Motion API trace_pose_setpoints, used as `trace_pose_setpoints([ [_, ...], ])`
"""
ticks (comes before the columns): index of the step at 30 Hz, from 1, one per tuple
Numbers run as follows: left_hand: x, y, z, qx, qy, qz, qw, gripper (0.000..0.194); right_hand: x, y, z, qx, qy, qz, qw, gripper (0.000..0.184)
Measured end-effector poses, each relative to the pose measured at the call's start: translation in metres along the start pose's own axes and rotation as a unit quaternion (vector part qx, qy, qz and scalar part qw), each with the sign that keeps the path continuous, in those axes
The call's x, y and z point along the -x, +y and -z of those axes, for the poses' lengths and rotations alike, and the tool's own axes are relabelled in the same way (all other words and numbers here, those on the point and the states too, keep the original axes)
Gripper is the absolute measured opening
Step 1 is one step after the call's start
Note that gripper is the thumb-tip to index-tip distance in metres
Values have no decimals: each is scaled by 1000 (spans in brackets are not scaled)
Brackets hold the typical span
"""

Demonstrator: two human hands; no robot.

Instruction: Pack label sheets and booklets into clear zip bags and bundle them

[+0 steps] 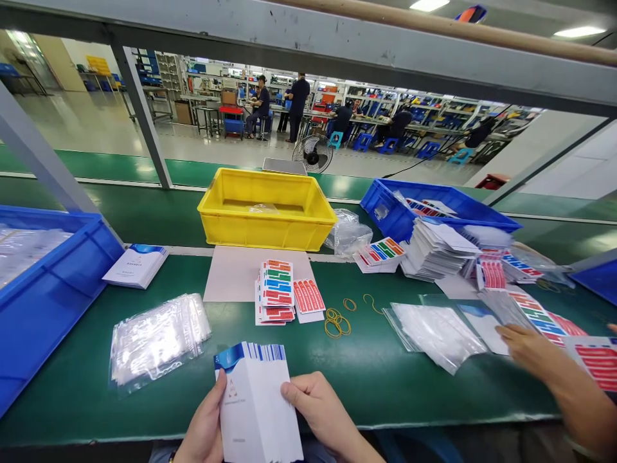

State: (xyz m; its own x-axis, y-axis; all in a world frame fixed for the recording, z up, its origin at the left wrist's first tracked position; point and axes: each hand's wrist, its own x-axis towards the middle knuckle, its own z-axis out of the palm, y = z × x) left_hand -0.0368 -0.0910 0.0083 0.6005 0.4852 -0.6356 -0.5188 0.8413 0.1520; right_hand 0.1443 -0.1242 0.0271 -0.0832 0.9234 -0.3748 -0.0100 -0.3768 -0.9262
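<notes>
A fanned stack of white booklets (260, 405) with a blue band along the top is held upright at the table's near edge. My left hand (207, 418) grips its left side, thumb on the front cover. On the right side my right hand (318, 405) pinches the spread page edges between thumb and fingers. Beyond the hands lie sticker cards (276, 283) with coloured stripes and a smaller pile of red-striped cards (309, 298). Yellow rubber bands (336, 323) rest just right of them. To the left is a stack of see-through plastic bags (159, 341).
A yellow bin (267, 225) stands at the back, with a blue bin (48, 289) at left and another blue bin (434, 206) at back right. More booklets (136, 265) lie at left. A co-worker's hand (525, 347) reaches in from the right near plastic bags (434, 331).
</notes>
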Motion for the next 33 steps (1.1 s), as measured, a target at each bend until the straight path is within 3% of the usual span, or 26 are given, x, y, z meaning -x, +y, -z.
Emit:
trace_pose_setpoints([
  [9,-4,0,11,16,-8,-18,1000,52,-2,4,-1,78,34,21,996,53],
  [18,-4,3,14,13,-63,5,998,48,-1,1,0,54,17,3,998,56],
  [29,-7,0,19,29,-52,-20,998,37,-4,8,-2,63,33,62,996,53],
  [33,-8,1,20,38,-51,-25,998,38,-7,9,-4,18,34,44,998,57],
])
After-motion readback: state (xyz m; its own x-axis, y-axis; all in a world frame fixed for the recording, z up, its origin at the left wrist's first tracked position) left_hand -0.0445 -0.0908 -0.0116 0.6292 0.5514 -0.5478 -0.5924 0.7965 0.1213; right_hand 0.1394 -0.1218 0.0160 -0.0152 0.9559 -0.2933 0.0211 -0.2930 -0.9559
